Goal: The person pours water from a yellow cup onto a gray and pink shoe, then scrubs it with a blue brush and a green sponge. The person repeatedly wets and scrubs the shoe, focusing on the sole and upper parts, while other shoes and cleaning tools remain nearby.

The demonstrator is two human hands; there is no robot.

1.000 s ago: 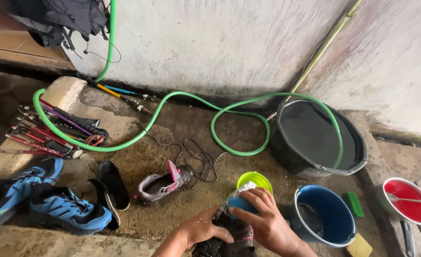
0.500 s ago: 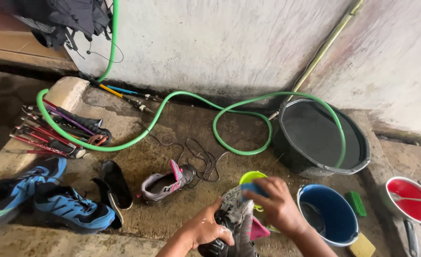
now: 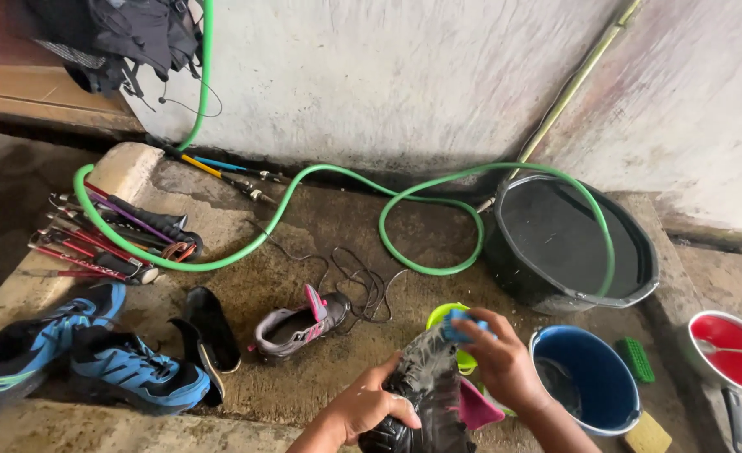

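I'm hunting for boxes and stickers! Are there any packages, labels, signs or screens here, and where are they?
None show: no package, label, sign or screen.
Left hand: grips a dark wet shoe at the bottom middle.
Right hand: presses a small blue brush onto that shoe.
Blue bucket: round, just right of the hands.
Green hose: looped across the concrete floor.

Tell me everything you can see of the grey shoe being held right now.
The grey-and-black mesh-looking shoe has a pink tongue or lining sticking out at its right side and looks wet. It is held at the bottom of the view above the concrete floor, sole side largely hidden. The left hand grips its lower end; the right hand presses a small blue brush against its upper end.
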